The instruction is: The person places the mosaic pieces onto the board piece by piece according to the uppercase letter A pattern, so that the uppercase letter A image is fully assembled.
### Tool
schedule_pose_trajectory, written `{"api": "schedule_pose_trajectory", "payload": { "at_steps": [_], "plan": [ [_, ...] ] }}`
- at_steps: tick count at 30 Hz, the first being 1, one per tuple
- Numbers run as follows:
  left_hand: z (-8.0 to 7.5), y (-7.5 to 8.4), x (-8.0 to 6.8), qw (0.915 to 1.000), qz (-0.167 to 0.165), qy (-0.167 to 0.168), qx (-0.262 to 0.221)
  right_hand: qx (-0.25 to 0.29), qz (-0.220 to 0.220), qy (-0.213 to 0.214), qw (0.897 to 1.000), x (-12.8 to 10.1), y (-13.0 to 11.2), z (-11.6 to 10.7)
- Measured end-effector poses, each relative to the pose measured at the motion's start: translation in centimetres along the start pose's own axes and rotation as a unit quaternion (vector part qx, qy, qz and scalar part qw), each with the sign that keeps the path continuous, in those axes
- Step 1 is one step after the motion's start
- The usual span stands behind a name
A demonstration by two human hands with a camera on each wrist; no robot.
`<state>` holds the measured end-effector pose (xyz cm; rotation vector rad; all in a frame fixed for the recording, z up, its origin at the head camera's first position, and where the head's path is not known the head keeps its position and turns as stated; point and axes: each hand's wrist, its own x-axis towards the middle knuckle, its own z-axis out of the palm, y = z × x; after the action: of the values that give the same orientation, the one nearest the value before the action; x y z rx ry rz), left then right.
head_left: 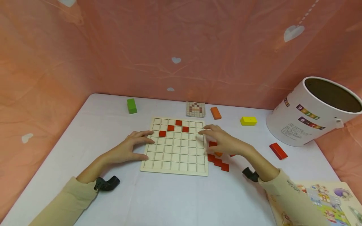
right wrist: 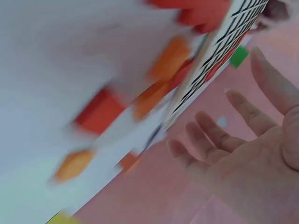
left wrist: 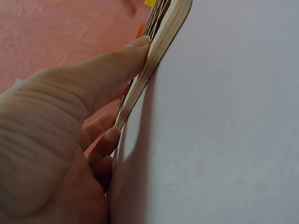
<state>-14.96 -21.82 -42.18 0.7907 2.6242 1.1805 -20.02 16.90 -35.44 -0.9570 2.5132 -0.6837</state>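
Note:
A pale wooden grid board [head_left: 175,157] lies flat on the white table. Several red tiles [head_left: 170,127] sit in cells near its far edge, forming a rough diamond. My left hand [head_left: 133,147] rests at the board's left edge with fingers spread on it, and in the left wrist view its thumb [left wrist: 107,70] presses straight against the board's side [left wrist: 161,44]. My right hand [head_left: 222,139] hovers over the board's right edge, fingers stretched out and holding nothing; the right wrist view shows its palm [right wrist: 243,154] open. Loose red and orange tiles [head_left: 218,162] lie under and beside that hand.
Along the far side lie a green block [head_left: 131,105], a small pattern card [head_left: 195,109], an orange block [head_left: 216,113] and a yellow block [head_left: 248,121]. A white bucket [head_left: 308,116] leans at the right, a red block [head_left: 278,151] before it. A picture puzzle [head_left: 325,201] sits lower right.

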Motion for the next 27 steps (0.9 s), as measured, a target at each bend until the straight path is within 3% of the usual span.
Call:
{"api": "schedule_pose_trajectory", "payload": {
  "at_steps": [6, 9, 18, 27],
  "plan": [
    [0.0, 0.2, -0.1, 1.0000, 0.003, 0.004, 0.006, 0.041, 0.060, 0.031, 0.997, -4.4, 3.0, -1.1],
    [0.0, 0.2, -0.1, 1.0000, 0.002, 0.003, 0.004, 0.047, 0.067, 0.027, 0.996, -5.5, 4.0, -1.1],
    [0.1, 0.3, 0.0, 1.0000, 0.001, 0.002, 0.000, 0.060, 0.034, 0.031, 0.997, -6.4, 5.3, -0.5],
    [0.1, 0.3, 0.0, 1.0000, -0.002, 0.000, 0.001, 0.086, 0.045, 0.025, 0.995, -6.6, 6.2, -0.3]
  ]
}}
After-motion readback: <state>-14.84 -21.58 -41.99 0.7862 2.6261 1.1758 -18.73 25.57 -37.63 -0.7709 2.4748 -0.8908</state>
